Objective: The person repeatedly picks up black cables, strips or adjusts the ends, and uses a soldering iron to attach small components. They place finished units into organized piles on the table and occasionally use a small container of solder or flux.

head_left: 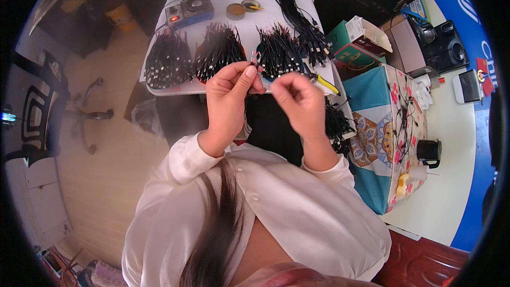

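Note:
My left hand (pixel 229 91) is raised in front of me, thumb and forefinger pinched on the end of a thin black cable (pixel 255 59). My right hand (pixel 300 97) is beside it, fingers curled and pinched; what it grips is too small to see clearly. Both hands hover over the near edge of a white work table (pixel 234 0). Several bundles of short black cables (pixel 218 50) lie spread across the table just beyond my hands. Yellow-handled pliers (pixel 325 81) lie at the table's edge, right of my right hand.
A soldering station (pixel 188 11) and a round tin (pixel 236 10) stand at the table's far side. A stool with a patterned teal cloth (pixel 385 127) stands to the right, with a black mug (pixel 429 151) beyond it. Boxes (pixel 356 40) sit behind. An office chair base (pixel 87 114) is on the left floor.

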Demonstrator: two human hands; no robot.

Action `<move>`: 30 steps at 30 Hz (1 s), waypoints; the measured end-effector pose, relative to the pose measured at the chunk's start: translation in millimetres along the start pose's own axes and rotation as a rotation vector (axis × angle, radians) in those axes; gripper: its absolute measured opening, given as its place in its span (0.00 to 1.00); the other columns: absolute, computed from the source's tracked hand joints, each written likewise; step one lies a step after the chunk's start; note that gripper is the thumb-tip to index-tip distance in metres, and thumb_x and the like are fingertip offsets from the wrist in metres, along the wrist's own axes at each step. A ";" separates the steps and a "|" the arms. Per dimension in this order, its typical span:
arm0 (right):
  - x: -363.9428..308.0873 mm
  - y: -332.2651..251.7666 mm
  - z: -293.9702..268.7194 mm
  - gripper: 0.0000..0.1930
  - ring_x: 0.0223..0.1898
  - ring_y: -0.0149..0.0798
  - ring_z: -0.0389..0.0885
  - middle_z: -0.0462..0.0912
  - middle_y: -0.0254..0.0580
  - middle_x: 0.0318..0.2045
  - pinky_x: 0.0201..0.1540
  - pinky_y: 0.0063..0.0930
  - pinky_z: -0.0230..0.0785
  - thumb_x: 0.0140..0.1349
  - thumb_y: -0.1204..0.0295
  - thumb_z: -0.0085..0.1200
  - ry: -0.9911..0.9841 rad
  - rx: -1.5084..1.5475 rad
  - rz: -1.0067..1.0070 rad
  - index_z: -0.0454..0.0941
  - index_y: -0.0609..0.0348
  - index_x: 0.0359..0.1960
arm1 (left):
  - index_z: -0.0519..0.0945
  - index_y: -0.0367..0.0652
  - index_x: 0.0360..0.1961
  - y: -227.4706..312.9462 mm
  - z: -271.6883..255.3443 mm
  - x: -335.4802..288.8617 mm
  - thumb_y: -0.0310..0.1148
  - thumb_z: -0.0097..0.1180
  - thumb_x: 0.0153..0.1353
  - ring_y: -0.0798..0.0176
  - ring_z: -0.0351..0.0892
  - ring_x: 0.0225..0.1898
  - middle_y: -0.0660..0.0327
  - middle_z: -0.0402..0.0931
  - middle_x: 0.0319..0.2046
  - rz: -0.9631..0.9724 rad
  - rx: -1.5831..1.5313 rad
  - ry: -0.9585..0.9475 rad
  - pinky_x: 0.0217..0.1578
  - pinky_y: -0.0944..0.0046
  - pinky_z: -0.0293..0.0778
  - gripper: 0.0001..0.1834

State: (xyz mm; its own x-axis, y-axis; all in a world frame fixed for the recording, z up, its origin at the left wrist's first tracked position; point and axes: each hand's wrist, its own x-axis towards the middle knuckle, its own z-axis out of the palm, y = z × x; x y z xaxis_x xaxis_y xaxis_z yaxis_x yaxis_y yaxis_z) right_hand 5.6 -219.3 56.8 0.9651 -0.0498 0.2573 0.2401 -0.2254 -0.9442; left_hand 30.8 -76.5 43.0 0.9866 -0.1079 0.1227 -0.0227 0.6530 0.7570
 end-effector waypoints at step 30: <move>33.8 3.5 -14.4 0.06 0.33 0.27 0.74 0.74 0.35 0.34 0.38 0.18 0.70 0.62 0.72 0.53 -0.507 0.827 0.351 0.73 0.61 0.36 | 0.81 0.33 0.38 20.2 -15.2 -5.1 0.27 0.53 0.64 0.78 0.58 0.17 0.61 0.77 0.23 -0.436 -0.166 -0.325 0.17 0.76 0.52 0.08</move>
State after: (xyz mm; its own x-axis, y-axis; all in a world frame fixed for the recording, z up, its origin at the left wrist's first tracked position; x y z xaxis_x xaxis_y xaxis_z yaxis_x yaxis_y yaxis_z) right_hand 37.6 -235.8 65.1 0.8795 0.4760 0.0043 -0.2513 0.4721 -0.8450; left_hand 27.8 -51.3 47.9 0.7979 -0.6020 0.0325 0.4273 0.6027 0.6740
